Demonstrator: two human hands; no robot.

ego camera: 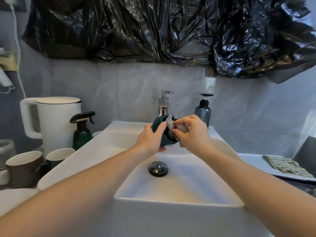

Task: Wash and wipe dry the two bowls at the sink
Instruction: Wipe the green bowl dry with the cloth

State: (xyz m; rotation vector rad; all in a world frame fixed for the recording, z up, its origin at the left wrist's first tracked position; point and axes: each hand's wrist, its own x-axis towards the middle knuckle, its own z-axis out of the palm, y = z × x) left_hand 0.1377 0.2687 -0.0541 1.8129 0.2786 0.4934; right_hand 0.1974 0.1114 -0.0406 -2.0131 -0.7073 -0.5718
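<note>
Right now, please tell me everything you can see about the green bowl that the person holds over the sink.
The green bowl is small, dark teal, with a smooth matte outside; its material cannot be told. It is tipped on its side, mouth turned toward the right, above the white sink and just in front of the faucet. The left hand grips its outer wall, thumb near the rim. The right hand presses a pale dotted cloth into its mouth, hiding most of the inside.

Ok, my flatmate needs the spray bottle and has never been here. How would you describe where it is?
Start at the white sink. Just left of its rim, in front of the white kettle, stands the dark green spray bottle. Its black trigger head sets it apart from the mugs nearby.
</note>
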